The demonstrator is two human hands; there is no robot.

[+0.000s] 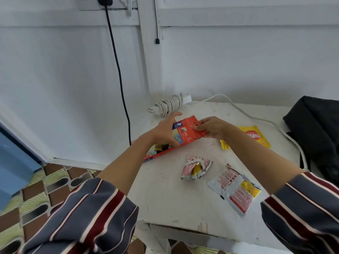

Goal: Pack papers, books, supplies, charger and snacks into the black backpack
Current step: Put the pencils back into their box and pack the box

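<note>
The red pencil box (185, 136) lies slantwise over the far left part of the white bench (174, 195). The left hand (165, 132) has its grip wrapped around the box's middle, and the right hand (212, 128) pinches the box's open flap end in a narrow grip. The box is flat card with white print, a blue badge and a bright picture towards its nearer end.

Just behind the box sits a white charger (170, 104) with its cord wound round it. Right of the box lies a yellow snack packet (256, 136), and nearer than the box lie two crumpled red-and-white packets (196, 167) (236, 189). Far right of the box slumps the black backpack (315, 129).

The bench top is scuffed and stained. Left of the box a black cable (119, 70) hangs down the white wall (238, 61), above patterned floor tiles (36, 189).
</note>
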